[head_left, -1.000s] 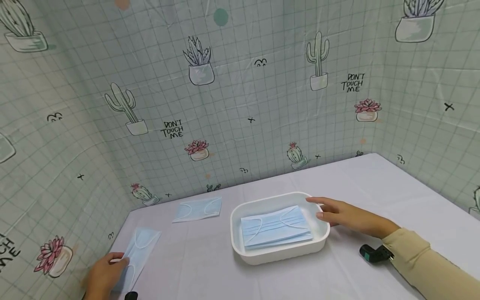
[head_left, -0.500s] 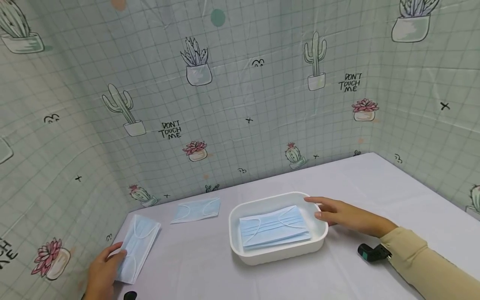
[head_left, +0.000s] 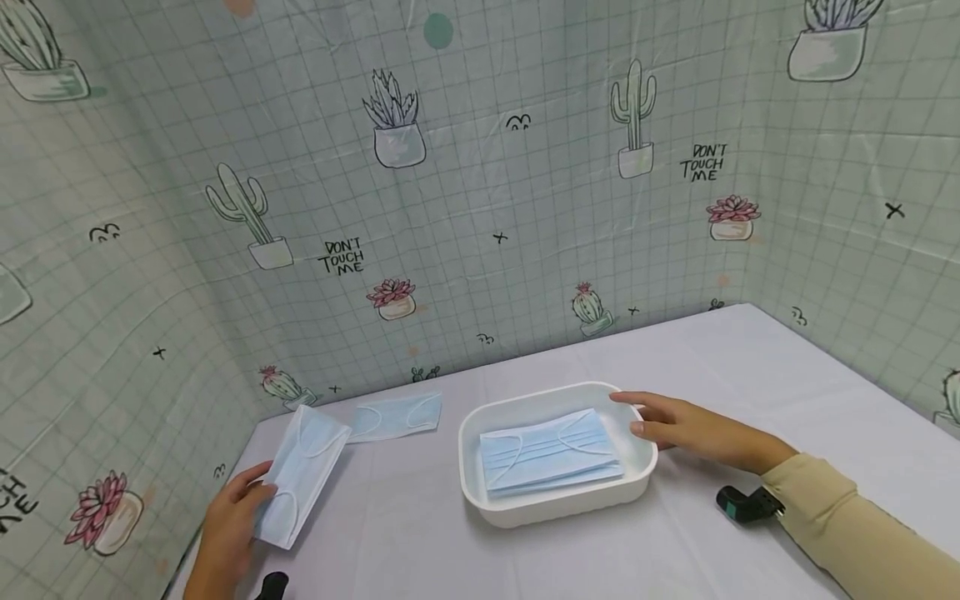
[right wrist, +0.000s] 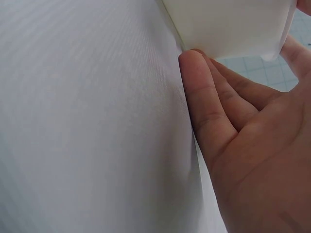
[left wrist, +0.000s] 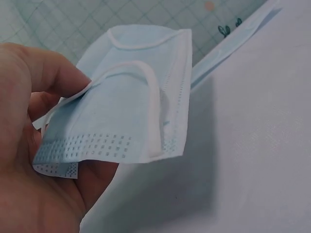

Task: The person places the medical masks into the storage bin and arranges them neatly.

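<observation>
A light-blue pleated face mask (head_left: 306, 458) with white ear loops is raised and tilted above the table. My left hand (head_left: 230, 521) pinches it along its left edge; in the left wrist view the thumb lies on the mask (left wrist: 121, 111) and other fingers are behind it. At the right end of a white tray (head_left: 555, 508), my right hand (head_left: 693, 429) rests with two digits over the rim. Its other fingers (right wrist: 206, 102) lie fairly straight, low beside the tray's outer wall (right wrist: 238, 29). Several stacked masks (head_left: 551, 450) lie inside the tray.
Another face mask (head_left: 397, 416) lies flat on the white-covered table (head_left: 420, 533) near the back, partly behind the held one. Cactus-print cloth (head_left: 457, 250) walls the back and both sides. A black wrist device (head_left: 746, 504) shows beside the right sleeve (head_left: 825, 508).
My left hand has lifted its mask off the table and carried it right and away from me, so it now overlaps the flat mask in view. The right hand and tray stay put.
</observation>
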A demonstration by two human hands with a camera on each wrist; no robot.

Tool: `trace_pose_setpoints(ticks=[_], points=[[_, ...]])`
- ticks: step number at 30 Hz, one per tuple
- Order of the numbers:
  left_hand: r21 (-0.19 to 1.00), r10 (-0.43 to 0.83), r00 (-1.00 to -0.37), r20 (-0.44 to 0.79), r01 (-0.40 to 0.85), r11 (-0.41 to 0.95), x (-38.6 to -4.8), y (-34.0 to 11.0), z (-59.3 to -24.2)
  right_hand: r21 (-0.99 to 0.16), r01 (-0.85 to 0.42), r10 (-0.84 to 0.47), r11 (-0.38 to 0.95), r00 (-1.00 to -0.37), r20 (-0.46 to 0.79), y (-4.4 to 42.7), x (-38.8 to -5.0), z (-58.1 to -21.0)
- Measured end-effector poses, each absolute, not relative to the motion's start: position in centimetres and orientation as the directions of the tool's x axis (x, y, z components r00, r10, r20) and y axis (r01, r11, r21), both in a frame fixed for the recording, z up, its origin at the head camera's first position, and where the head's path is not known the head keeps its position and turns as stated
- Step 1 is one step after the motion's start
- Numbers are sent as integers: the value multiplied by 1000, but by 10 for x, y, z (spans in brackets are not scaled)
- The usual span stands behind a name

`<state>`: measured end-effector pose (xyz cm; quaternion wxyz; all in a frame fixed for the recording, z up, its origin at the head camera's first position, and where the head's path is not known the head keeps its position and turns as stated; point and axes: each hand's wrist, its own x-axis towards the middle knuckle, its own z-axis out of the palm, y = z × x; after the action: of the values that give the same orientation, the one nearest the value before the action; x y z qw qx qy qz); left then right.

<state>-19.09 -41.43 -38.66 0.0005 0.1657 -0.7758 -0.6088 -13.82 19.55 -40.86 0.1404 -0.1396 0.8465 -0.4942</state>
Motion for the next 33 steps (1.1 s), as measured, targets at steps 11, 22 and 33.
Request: trace_pose_setpoints(ticks=[11,22,33], points=[[949,-206,-960,-187,-231,215,-193,-411,-389,-868,-90,-364,488,-925,-109,197,-138,-408],[975,-163,-972,-169,-189,116,-194,-405,-392,-866,-94,-357,490,-929,-101,195,-136,-406],[969,-64,-981,-182,-190,156,-197,-384,-393,-868,-78,-348,491,-931,-113,194,-137,-406]])
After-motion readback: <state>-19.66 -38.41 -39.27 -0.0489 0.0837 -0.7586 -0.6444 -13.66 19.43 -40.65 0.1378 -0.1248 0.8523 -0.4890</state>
